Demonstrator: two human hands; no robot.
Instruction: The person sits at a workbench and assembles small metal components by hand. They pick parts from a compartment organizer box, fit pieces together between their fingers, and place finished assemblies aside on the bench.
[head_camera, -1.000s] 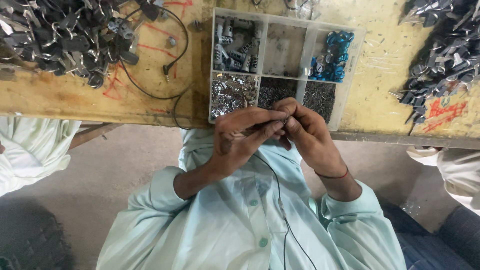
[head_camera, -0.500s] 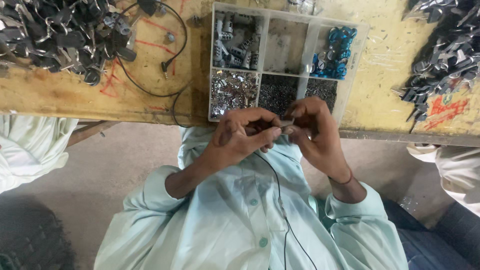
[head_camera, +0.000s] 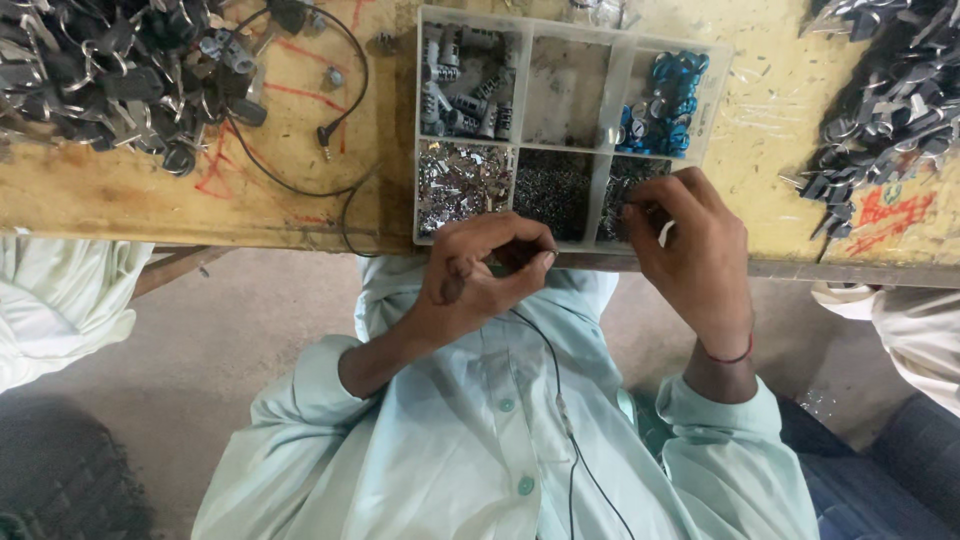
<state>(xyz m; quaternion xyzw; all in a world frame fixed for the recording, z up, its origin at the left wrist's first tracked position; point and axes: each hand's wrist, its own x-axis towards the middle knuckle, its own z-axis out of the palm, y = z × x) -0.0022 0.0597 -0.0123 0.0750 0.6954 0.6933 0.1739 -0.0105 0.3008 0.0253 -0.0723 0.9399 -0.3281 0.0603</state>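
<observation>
My left hand (head_camera: 478, 272) hovers just before the table's near edge, fingers curled and pinched on a small dark metal part (head_camera: 522, 256). My right hand (head_camera: 695, 255) reaches over the near right compartment of a clear plastic divided tray (head_camera: 608, 130). Its fingertips dip into the small dark parts (head_camera: 618, 190) there; whether they grip one is hidden. The other compartments hold grey metal cylinders (head_camera: 462, 95), blue rings (head_camera: 665, 100), shiny silver pieces (head_camera: 460, 185) and more small dark parts (head_camera: 552, 190).
The worn yellow wooden table (head_camera: 775, 95) carries a heap of black-headed keys at the far left (head_camera: 100, 65) and another at the right (head_camera: 890, 95). A black cable (head_camera: 335, 125) lies left of the tray. Other people's pale clothing shows at the left (head_camera: 55, 300) and right (head_camera: 900, 315).
My hands, joined on the small part before my chest, have parted. The right hand has moved out to the tray's near right compartment; the left keeps the part.
</observation>
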